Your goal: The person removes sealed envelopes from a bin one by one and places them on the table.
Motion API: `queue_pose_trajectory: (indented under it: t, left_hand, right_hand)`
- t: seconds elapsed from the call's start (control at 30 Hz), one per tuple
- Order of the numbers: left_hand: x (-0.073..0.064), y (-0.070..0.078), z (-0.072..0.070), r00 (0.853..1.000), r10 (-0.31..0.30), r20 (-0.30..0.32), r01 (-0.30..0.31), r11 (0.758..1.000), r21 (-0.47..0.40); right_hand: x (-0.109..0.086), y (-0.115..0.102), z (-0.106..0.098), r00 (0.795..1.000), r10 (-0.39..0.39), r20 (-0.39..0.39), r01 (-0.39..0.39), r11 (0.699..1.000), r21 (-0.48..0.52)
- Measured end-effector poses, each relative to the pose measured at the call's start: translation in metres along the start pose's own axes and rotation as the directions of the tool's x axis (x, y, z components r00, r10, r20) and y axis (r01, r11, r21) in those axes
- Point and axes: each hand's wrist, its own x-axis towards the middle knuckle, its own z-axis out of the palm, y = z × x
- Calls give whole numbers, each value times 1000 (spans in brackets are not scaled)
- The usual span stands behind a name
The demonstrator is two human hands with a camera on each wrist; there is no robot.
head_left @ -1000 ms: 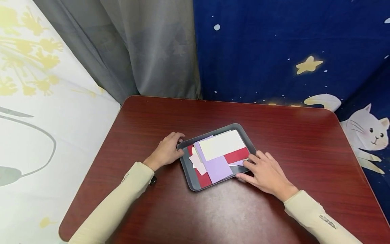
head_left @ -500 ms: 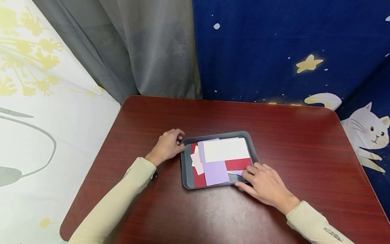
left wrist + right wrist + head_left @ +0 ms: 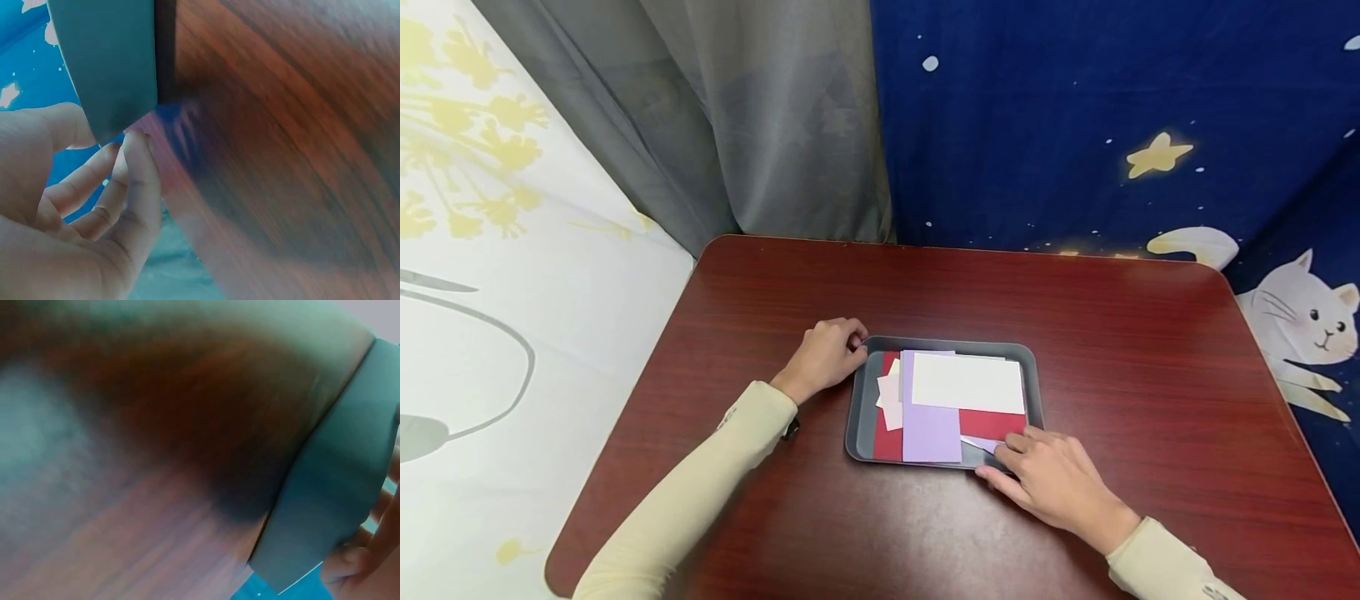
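Observation:
A shallow dark grey tray lies on the table, its long sides running left to right. Stacked in it are a white rectangular sheet on top, a purple sheet, red paper and small pale pink pieces. My left hand holds the tray's far left corner; the left wrist view shows thumb and fingertips at that corner. At the near right corner my right hand grips the rim, fingers over the inside and thumb at the outer near edge. Its fingers cover part of a small purple piece.
The tray stands on a reddish-brown wooden table with rounded corners. Behind it hang a grey curtain and a dark blue curtain with stars and a cat. A white patterned cloth hangs at the left.
The tray has turned clockwise from a slant to nearly square with the table, its right end coming nearer to me. Both hands moved with it, still at the same corners.

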Motion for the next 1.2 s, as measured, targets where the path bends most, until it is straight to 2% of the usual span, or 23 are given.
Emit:
queue_pose_trajectory:
  t: [0.17, 0.27, 0.37, 0.5, 0.6, 0.7, 0.8, 0.9, 1.0, 1.13, 1.2]
  left_hand:
    - [-5, 6, 4, 999, 40, -3, -40, 999, -2]
    - [-9, 11, 6, 999, 45, 2, -45, 999, -10]
    - [-15, 16, 7, 999, 28, 32, -26, 999, -34]
    - [-27, 23, 9, 994, -32, 108, 38, 998, -57]
    - [-36, 27, 11, 986, -70, 151, 80, 995, -60]
    - [-42, 30, 13, 985, -72, 160, 83, 995, -63]
    - [-46, 32, 13, 988, -57, 142, 67, 996, -67]
    - [-47, 31, 13, 990, -46, 134, 57, 995, -79]
    - [-46, 21, 20, 992, -29, 123, 40, 995, -92]
    - [-40, -13, 51, 997, 12, 80, -3, 995, -104]
    - [-40, -7, 46, 995, -8, 97, 19, 993, -112]
  right_hand:
    - [-7, -2, -1, 1000, 11, -9, -12, 1000, -5]
    - [-11, -4, -3, 1000, 17, -12, -17, 1000, -1]
    - [-13, -5, -5, 1000, 24, -6, -24, 1000, 1]
    - [-12, -6, -12, 999, 46, 13, -46, 999, 4]
    - [-6, -4, -20, 998, 56, 16, -56, 998, 14]
    - [5, 2, -28, 998, 56, 27, -56, 998, 23]
    - [21, 11, -35, 995, 52, 82, -54, 998, 19]
    - [39, 21, -39, 984, 30, 178, -30, 1000, 2]
    - [57, 30, -37, 961, -8, 277, 9, 1000, -2]
    - [74, 37, -30, 932, -56, 359, 53, 998, 18]
    - [79, 38, -27, 919, -66, 390, 63, 998, 22]
